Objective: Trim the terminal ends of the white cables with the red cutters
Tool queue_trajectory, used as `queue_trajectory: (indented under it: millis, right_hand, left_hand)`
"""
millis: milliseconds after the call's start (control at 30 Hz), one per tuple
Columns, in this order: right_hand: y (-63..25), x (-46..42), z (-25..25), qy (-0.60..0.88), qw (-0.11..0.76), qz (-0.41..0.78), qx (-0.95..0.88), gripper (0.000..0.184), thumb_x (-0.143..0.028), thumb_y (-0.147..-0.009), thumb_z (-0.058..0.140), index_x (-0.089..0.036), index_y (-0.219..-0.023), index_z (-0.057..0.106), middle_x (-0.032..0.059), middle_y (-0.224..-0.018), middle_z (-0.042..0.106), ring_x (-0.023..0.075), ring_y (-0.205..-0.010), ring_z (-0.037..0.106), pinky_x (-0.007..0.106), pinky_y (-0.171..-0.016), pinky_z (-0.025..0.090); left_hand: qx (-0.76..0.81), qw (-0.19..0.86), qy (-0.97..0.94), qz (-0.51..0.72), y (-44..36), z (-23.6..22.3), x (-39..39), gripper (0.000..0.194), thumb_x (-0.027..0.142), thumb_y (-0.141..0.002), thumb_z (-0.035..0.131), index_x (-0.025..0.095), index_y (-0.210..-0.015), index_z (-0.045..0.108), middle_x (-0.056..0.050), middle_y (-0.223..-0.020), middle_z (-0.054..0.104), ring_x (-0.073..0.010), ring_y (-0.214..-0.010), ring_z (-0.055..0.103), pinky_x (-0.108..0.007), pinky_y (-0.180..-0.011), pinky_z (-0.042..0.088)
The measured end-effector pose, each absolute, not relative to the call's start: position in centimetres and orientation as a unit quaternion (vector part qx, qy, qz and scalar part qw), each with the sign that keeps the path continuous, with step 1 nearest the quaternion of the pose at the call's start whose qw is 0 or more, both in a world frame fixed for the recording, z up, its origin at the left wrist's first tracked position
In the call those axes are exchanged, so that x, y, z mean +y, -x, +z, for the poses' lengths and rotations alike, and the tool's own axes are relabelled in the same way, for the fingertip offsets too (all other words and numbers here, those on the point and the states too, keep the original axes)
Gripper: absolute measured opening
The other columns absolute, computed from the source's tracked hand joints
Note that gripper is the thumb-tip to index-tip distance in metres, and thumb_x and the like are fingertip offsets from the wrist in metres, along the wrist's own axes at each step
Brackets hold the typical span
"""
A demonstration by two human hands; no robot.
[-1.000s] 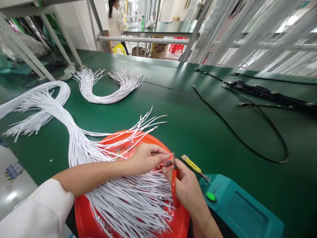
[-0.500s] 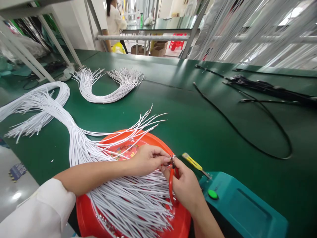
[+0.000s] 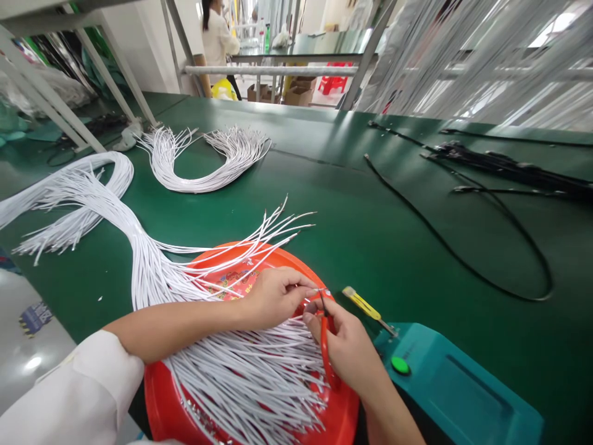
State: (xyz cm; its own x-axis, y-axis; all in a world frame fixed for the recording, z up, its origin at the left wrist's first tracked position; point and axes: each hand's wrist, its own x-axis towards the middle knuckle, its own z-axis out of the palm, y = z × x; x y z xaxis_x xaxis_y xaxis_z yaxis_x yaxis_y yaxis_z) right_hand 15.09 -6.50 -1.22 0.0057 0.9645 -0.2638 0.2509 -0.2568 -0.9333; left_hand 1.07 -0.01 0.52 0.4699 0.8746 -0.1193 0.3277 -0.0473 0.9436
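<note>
Over a red plastic basin (image 3: 160, 402), my left hand (image 3: 273, 298) pinches the end of a thin white cable between thumb and fingers. My right hand (image 3: 347, 340) is closed around red-handled scissors (image 3: 325, 352), with their dark blades up at the cable end. A thick bundle of white cables (image 3: 245, 377) spreads across the basin beneath both hands. Several loose ends fan out past its far rim. Small bits lie at the basin's bottom. Which cable my left fingers hold is partly hidden.
Right of the basin are a yellow-handled tool (image 3: 364, 303) and a teal machine (image 3: 463, 383) with a green button. More white cable coils (image 3: 199, 183) lie at the back left. Black cables (image 3: 509, 167) rest at the right of the green table (image 3: 324, 185). Beyond the frame stands another person (image 3: 215, 40).
The scissors have turned slightly in my right hand, which has shifted a little down and right. My left hand stays nearly in place, still pinching the cable end.
</note>
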Motion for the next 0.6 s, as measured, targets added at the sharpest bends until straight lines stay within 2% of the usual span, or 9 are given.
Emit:
queue_trajectory:
  millis: [67,167,267,333,400,600]
  right_hand:
    - [-15.4,-6.5,-1.0,0.620,0.359,0.501,-0.486,0.018,-0.035,-0.072,0.062,-0.018,-0.076,0.058,-0.0030,-0.059,0.053,0.0127,-0.054,0.048,0.025,-0.054,0.042]
    - [-15.9,-6.6,-1.0,0.647,0.434,0.443,-0.444,0.024,-0.039,-0.070,0.066,-0.019,-0.078,0.056,-0.0016,-0.062,0.056,0.0137,-0.058,0.054,0.025,-0.056,0.045]
    - [-16.1,-6.7,-1.4,0.654,0.513,0.366,-0.419,0.029,-0.041,-0.071,0.066,-0.019,-0.086,0.056,0.0044,-0.079,0.064,0.0161,-0.069,0.060,0.028,-0.064,0.049]
    - [-16.1,-6.8,-1.6,0.645,0.525,0.339,-0.439,0.030,-0.042,-0.073,0.065,-0.019,-0.090,0.057,0.0084,-0.092,0.067,0.0179,-0.077,0.061,0.031,-0.068,0.050]
    - [-16.0,-6.9,-1.7,0.645,0.506,0.311,-0.481,0.027,-0.041,-0.074,0.063,-0.020,-0.091,0.059,0.0086,-0.094,0.068,0.0187,-0.078,0.062,0.032,-0.070,0.050]
    - [-16.7,-6.8,-1.8,0.674,0.364,0.168,-0.621,0.018,-0.038,-0.078,0.055,-0.024,-0.087,0.062,0.0036,-0.080,0.069,0.0197,-0.069,0.064,0.031,-0.066,0.048]
  left_hand:
    - [0.445,0.505,-0.692,0.260,-1.0,0.4,0.1,0.017,0.020,-0.078,0.054,0.013,-0.078,0.070,-0.003,-0.070,0.066,-0.0104,-0.063,0.054,-0.021,-0.060,0.041]
    - [0.444,0.490,-0.710,0.242,-0.9,0.0,0.3,0.019,0.022,-0.080,0.052,0.014,-0.078,0.069,-0.002,-0.068,0.066,-0.0101,-0.063,0.054,-0.020,-0.061,0.040]
    - [0.429,0.475,-0.739,0.209,-0.8,-0.2,0.4,0.022,0.024,-0.082,0.050,0.014,-0.079,0.069,-0.002,-0.066,0.066,-0.0098,-0.061,0.054,-0.020,-0.060,0.039]
    - [0.417,0.472,-0.754,0.189,-0.8,-0.1,0.4,0.022,0.023,-0.082,0.049,0.014,-0.079,0.069,-0.002,-0.068,0.067,-0.0099,-0.062,0.055,-0.019,-0.060,0.039]
    - [0.410,0.477,-0.758,0.173,-0.8,0.0,0.3,0.023,0.023,-0.083,0.048,0.014,-0.081,0.070,-0.002,-0.072,0.068,-0.0102,-0.064,0.056,-0.019,-0.061,0.040]
    - [0.395,0.469,-0.780,0.128,-0.7,0.1,0.2,0.023,0.021,-0.082,0.047,0.016,-0.082,0.070,-0.003,-0.080,0.070,-0.0120,-0.071,0.059,-0.019,-0.064,0.041]
